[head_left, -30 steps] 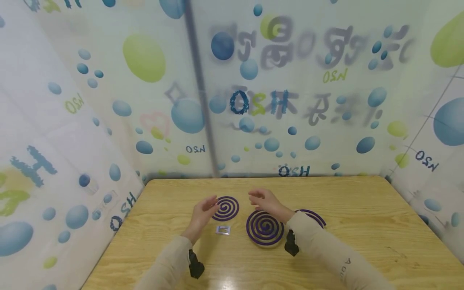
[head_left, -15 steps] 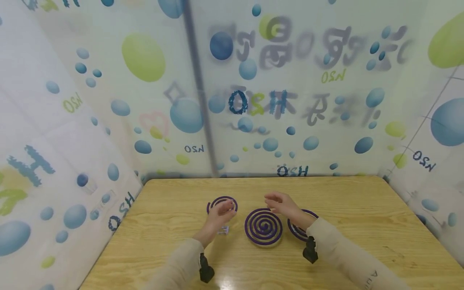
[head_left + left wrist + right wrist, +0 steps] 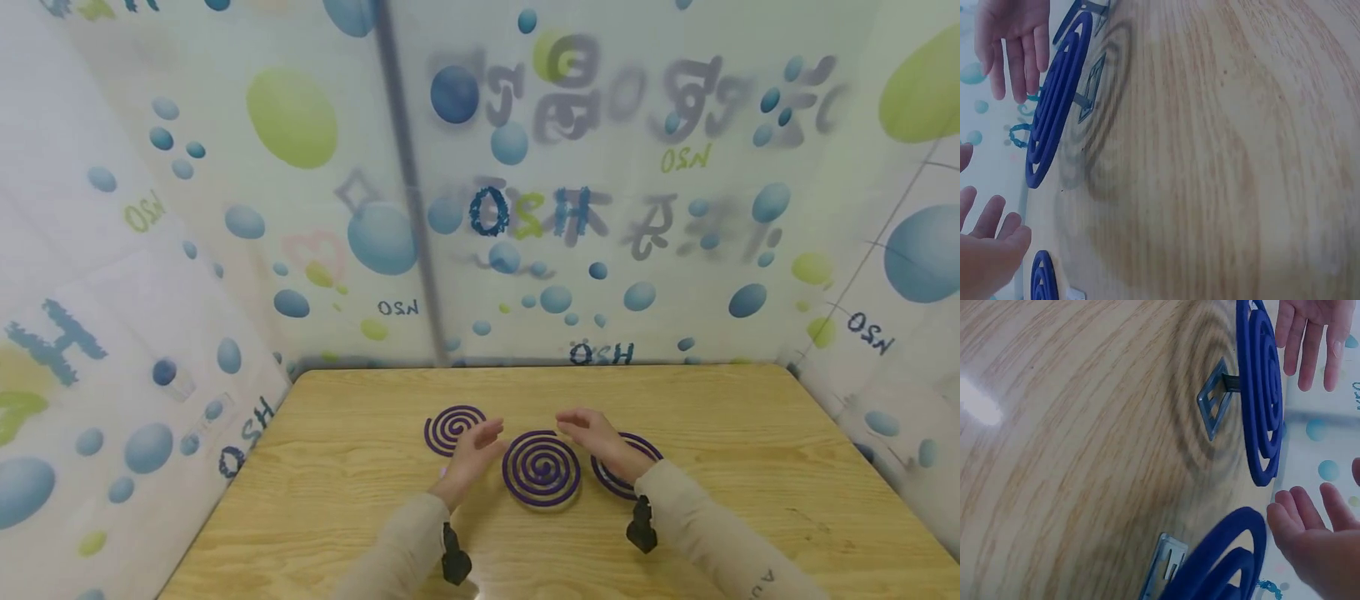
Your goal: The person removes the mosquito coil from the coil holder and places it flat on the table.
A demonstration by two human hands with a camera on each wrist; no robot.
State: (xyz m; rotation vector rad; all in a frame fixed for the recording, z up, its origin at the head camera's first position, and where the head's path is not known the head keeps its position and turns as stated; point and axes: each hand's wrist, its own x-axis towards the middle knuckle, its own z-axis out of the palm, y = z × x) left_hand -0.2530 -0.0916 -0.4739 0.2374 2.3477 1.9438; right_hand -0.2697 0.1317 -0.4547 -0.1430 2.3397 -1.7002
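Observation:
A purple mosquito coil (image 3: 542, 468) sits raised above the table on a small metal stand (image 3: 1215, 400). My left hand (image 3: 474, 457) hovers at its left side, fingers loosely extended and holding nothing. On the other side my right hand (image 3: 602, 442) is held above a second mosquito coil (image 3: 611, 482), partly covering it; its fingers are relaxed and grip nothing. The two palms face each other across the middle coil in both wrist views. Farther left lies a third mosquito coil (image 3: 452, 427), partly behind my left hand. Another metal stand (image 3: 1075, 294) lies beside it.
The wooden table (image 3: 360, 467) reaches back to a white curtain (image 3: 637, 250) printed with blue and green dots. Similar curtain walls rise on both sides. Below the right coil, a flat metal stand (image 3: 1166, 562) shows in the right wrist view.
My left hand has moved right, from the left coil towards the middle one. The right hand has shifted right, off the middle coil and over the right one. The coils stay in place.

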